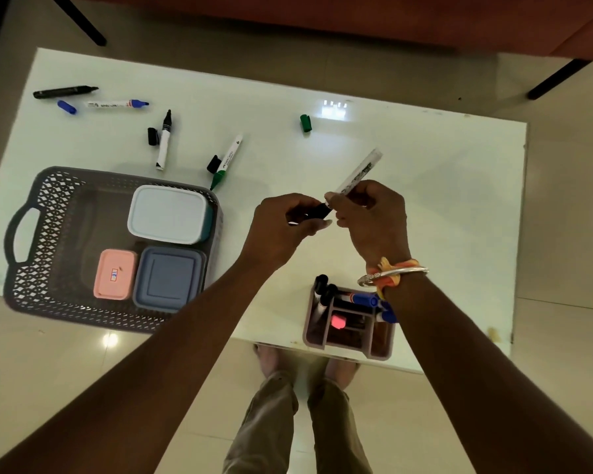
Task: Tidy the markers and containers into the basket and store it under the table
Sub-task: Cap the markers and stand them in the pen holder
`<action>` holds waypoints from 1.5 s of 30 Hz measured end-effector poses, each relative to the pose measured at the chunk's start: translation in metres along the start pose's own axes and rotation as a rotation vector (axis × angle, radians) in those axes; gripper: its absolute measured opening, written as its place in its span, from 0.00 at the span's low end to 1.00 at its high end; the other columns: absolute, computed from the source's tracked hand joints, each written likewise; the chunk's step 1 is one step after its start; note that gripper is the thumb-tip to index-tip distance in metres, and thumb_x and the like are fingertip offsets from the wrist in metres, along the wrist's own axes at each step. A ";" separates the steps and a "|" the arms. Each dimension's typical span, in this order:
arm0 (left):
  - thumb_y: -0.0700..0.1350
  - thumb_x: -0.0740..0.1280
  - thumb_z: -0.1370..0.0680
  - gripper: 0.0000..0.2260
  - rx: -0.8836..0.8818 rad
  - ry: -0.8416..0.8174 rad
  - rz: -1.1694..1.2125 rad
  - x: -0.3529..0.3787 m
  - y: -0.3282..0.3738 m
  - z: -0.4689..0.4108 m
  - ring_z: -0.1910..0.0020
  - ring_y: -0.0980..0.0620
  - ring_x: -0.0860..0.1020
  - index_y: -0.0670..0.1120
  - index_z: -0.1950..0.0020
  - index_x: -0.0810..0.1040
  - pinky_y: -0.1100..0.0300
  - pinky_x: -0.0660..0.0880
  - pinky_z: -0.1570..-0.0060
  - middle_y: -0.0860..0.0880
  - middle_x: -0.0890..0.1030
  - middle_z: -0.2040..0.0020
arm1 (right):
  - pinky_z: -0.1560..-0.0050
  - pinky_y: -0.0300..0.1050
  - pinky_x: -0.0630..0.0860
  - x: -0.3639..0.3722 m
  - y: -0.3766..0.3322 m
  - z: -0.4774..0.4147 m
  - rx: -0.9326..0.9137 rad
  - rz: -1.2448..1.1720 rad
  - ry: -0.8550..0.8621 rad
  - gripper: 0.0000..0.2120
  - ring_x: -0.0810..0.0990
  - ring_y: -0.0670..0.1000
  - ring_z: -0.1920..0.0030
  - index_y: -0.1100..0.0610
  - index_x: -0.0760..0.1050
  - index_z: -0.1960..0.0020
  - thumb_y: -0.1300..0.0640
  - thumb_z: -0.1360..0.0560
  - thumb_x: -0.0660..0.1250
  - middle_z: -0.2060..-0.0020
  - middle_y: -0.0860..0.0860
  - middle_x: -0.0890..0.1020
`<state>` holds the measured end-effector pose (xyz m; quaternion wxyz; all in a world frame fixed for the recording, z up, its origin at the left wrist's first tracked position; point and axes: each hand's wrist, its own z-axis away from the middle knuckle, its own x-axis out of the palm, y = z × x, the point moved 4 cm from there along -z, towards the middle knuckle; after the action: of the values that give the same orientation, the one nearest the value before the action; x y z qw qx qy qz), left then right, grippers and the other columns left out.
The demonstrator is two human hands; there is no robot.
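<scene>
Fingers (346, 200) of my right hand (374, 220) are curled round the white marker (358, 172), barrel angled up and away so its tip end faces left. My left hand (285, 217) pinches the black cap (319, 212) right at that tip. The two meet at the centre of the frame, above the desk (425, 200), and I judge I'm pressing the cap on so the marker won't dry or stain once stored.

At lower centre, near the desk's front edge, the grey organiser (310, 323) already stands with capped markers upright in its slots. This one should drop in there next.

Left of frame, the basket (31, 268) holds three lidded boxes packed close: the white box (166, 213), the pink box (114, 274) and the blue box (168, 278).

Plenty left at upper left: a black marker (64, 92), a blue marker (117, 104) with its blue cap (66, 107) lying apart, and a green marker (226, 162) uncapped, its green cap (306, 123) well off to the right. Each needs matching first.
</scene>
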<state>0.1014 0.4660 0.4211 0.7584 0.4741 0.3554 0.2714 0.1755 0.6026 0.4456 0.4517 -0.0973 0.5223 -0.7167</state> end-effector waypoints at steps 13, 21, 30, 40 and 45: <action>0.34 0.79 0.34 0.11 0.013 0.011 0.302 0.030 0.040 0.032 0.64 0.44 0.83 0.38 0.54 0.84 0.56 0.81 0.59 0.42 0.86 0.61 | 0.64 0.44 0.72 -0.041 -0.011 0.027 -0.134 0.062 -0.004 0.15 0.73 0.47 0.70 0.62 0.80 0.62 0.51 0.24 0.70 0.74 0.48 0.76; 0.53 0.72 0.28 0.19 -0.138 -0.074 0.422 0.004 0.018 0.030 0.51 0.39 0.83 0.41 0.44 0.82 0.51 0.80 0.50 0.38 0.84 0.49 | 0.69 0.35 0.73 -0.065 0.004 0.114 -0.132 0.100 -0.149 0.11 0.78 0.42 0.71 0.54 0.77 0.56 0.53 0.18 0.61 0.71 0.49 0.79; 0.58 0.72 0.29 0.20 -0.276 0.072 0.346 -0.009 -0.013 0.037 0.51 0.43 0.84 0.44 0.47 0.82 0.51 0.80 0.50 0.42 0.85 0.49 | 0.53 0.39 0.78 -0.033 0.055 0.140 -0.104 0.722 -0.355 0.10 0.81 0.45 0.57 0.52 0.82 0.47 0.53 0.21 0.63 0.53 0.47 0.84; 0.54 0.71 0.25 0.14 -0.306 0.081 0.330 -0.020 -0.024 0.025 0.52 0.44 0.84 0.45 0.48 0.83 0.54 0.80 0.52 0.42 0.85 0.50 | 0.53 0.47 0.81 0.013 0.060 0.113 -0.062 0.795 -0.346 0.12 0.81 0.51 0.58 0.54 0.72 0.42 0.52 0.23 0.65 0.57 0.50 0.81; 0.51 0.71 0.23 0.12 -0.310 0.106 0.331 -0.037 -0.028 0.008 0.54 0.47 0.84 0.42 0.47 0.82 0.55 0.79 0.54 0.41 0.85 0.50 | 0.59 0.40 0.77 0.009 0.044 0.108 -0.090 0.823 -0.337 0.13 0.77 0.46 0.62 0.52 0.70 0.45 0.46 0.23 0.66 0.58 0.46 0.78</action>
<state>0.0878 0.4230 0.4083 0.7476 0.3889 0.2661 0.4679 0.2607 0.5224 0.4534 0.7733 -0.0162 0.4674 -0.4281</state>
